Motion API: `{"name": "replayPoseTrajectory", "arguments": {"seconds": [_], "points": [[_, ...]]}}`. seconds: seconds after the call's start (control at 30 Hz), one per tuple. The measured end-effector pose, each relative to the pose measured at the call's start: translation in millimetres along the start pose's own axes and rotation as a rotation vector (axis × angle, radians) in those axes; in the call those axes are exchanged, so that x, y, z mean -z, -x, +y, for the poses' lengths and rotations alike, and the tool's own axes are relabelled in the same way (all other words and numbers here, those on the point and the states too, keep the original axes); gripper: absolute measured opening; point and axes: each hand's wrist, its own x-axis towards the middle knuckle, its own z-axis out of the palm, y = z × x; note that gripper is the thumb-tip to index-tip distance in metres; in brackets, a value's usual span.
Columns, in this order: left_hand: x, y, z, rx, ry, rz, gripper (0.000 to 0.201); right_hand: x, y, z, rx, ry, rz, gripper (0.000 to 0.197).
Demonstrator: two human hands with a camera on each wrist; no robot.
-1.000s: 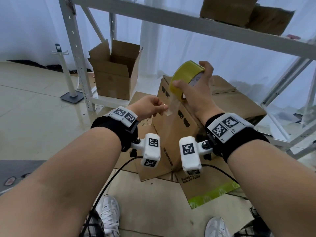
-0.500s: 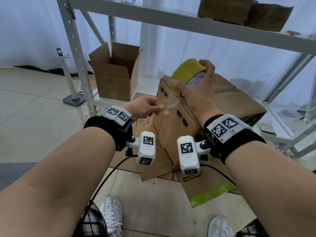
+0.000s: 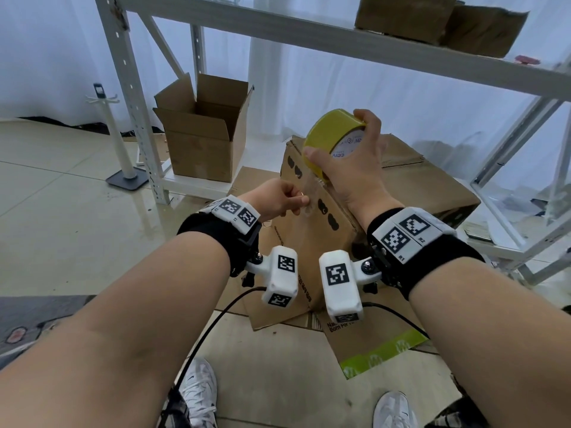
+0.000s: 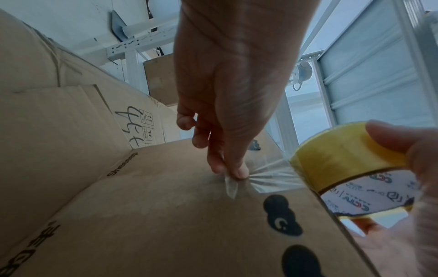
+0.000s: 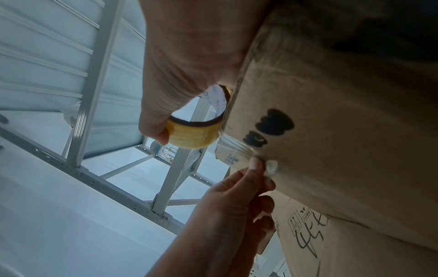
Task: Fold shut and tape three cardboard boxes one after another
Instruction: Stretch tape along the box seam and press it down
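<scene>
A large closed cardboard box (image 3: 401, 193) with black printed shapes on its side (image 4: 166, 215) stands in front of me. My right hand (image 3: 346, 168) grips a yellow roll of clear tape (image 3: 332, 134) above the box's near top edge; the roll (image 4: 343, 168) also shows in the left wrist view, and the roll (image 5: 193, 136) in the right wrist view. My left hand (image 3: 279, 200) pinches the free tape end (image 4: 231, 185) between thumb and forefinger, close against the box's side face. A short clear strip (image 4: 272, 176) stretches from the pinch to the roll.
An open cardboard box (image 3: 204, 134) sits on a low shelf of the metal rack (image 3: 133, 97) at the back left. More boxes (image 3: 441, 23) rest on the upper shelf. Flattened cardboard (image 3: 370, 341) lies on the tiled floor by my shoes (image 3: 197, 393). A white stand (image 3: 117, 143) stands left.
Both hands have sunk slightly toward the box's side, the left hand drawing the tape end down and close to the cardboard. The roll stays in my right hand.
</scene>
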Motion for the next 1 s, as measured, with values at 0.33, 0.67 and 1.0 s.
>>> {"name": "replayPoseTrajectory", "arguments": {"seconds": [0.33,0.67,1.0], "points": [[0,9,2,0.116,-0.039,0.064,0.018,-1,-4,0,-0.036,-0.015,-0.013,0.085],[-5,18,31,0.17,0.629,0.052,0.028,-2,-7,3,-0.017,0.008,-0.009,0.088],[-4,11,32,0.209,0.304,0.004,0.029,13,-18,1,-0.101,-0.034,-0.16,0.084]]}}
